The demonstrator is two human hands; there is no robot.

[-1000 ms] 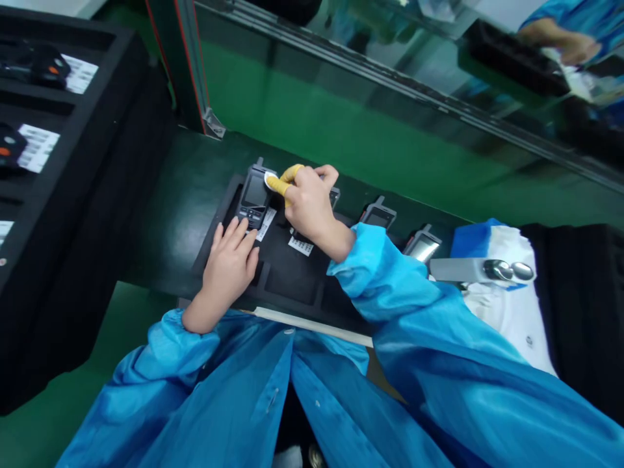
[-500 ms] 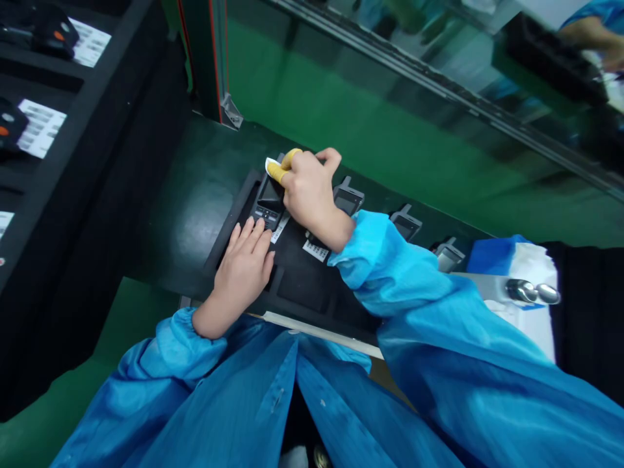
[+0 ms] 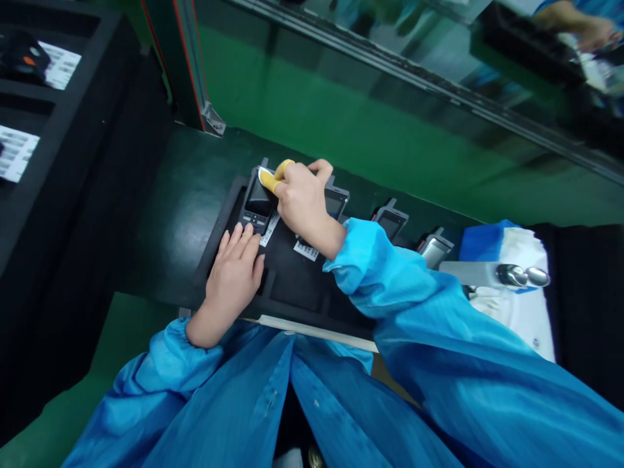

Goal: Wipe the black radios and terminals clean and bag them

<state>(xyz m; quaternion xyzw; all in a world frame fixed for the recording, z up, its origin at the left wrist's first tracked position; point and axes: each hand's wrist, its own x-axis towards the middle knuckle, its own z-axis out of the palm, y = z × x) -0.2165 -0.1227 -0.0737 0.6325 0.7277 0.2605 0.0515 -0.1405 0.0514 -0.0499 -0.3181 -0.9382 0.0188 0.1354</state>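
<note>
A black handheld radio (image 3: 258,203) with a dark screen and keypad lies in a black foam tray (image 3: 299,286). My left hand (image 3: 233,276) rests flat with fingers stretched over the radio's lower end. Yellow finger cots (image 3: 270,180) cover two fingertips of my right hand (image 3: 303,198). Those fingers pinch a small white wipe (image 3: 262,172) against the upper part of the screen. Just right of that hand, partly hidden by it, is a second radio (image 3: 336,200). White barcode labels (image 3: 306,250) lie in the tray beside the radios.
Two more radios (image 3: 391,221) stand along the back to the right. A grey bar-shaped object with shiny round metal ends (image 3: 511,275) lies by white cloths (image 3: 526,247). A black foam rack (image 3: 97,130) rises at left. Behind the green panel (image 3: 341,117), another person's hand (image 3: 595,32) shows.
The view has shifted slightly, so the tray appears a little further left. My right hand stays at the upper screen with the wipe, and my left hand keeps its place on the radio.
</note>
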